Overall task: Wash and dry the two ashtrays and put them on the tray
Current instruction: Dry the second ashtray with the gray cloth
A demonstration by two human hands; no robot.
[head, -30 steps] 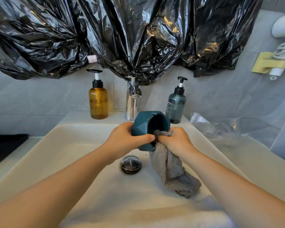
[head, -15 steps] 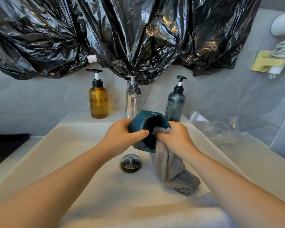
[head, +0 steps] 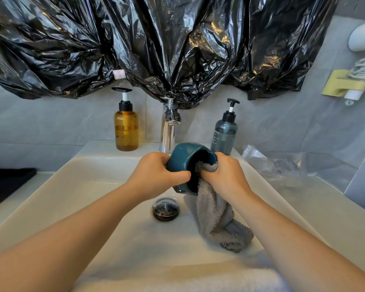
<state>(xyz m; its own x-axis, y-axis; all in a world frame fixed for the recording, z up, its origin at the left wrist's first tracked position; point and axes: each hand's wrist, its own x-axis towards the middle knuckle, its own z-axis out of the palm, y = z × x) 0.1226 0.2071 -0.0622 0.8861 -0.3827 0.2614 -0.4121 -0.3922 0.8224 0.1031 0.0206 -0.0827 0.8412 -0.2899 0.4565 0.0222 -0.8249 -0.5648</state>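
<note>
A dark teal ashtray (head: pixel 182 157) is held on its side above the white sink (head: pixel 93 186), its opening facing right. My left hand (head: pixel 156 174) grips its outer wall, thumb across the lower rim. My right hand (head: pixel 226 173) holds a grey cloth (head: pixel 217 218) and pushes its top end into the ashtray's hollow; the rest of the cloth hangs down toward the basin. A second ashtray and the tray are not in view.
A chrome tap (head: pixel 169 129) stands behind the ashtray, an amber pump bottle (head: pixel 126 127) to its left and a grey pump bottle (head: pixel 224 131) to its right. The drain plug (head: pixel 166 209) lies below my hands. Clear plastic wrap (head: pixel 282 165) lies on the right counter. Black plastic sheeting (head: pixel 156 43) hangs above.
Both hands and the ashtray have shifted slightly up and back. The ashtray has turned a little in my left hand while the cloth went deeper inside it.
</note>
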